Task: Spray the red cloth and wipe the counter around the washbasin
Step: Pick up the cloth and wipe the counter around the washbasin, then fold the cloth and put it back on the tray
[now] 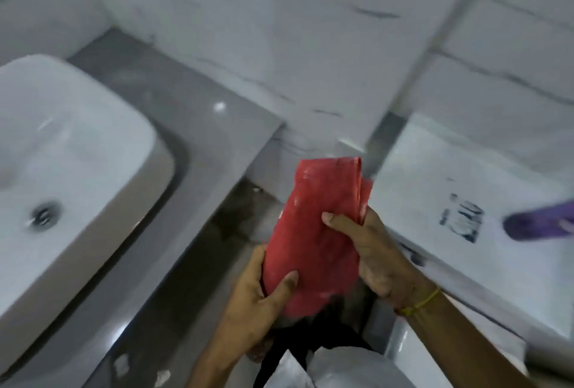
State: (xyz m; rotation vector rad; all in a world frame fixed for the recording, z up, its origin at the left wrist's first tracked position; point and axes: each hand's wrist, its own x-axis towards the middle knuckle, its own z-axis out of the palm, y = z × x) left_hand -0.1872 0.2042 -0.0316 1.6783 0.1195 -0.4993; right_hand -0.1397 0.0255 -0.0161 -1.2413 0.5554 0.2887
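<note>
Red cloth (pixel 313 238): folded into a long bundle, faint pale smears on the fabric, held upright in the air to the right of the grey surface (pixel 186 126). Left hand (pixel 257 297) grips its lower end, thumb over the front. Right hand (pixel 369 251) pinches the upper right edge. White washbasin (pixel 71 164) cut off at left. Purple object (pixel 537 223) at right edge, blurred, unidentifiable.

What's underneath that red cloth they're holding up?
Both hands: the left hand grips the red cloth at its lower end, the right hand at its side. Below hangs something dark and blurred; I cannot tell what. The fingers behind the cloth are covered.
</note>
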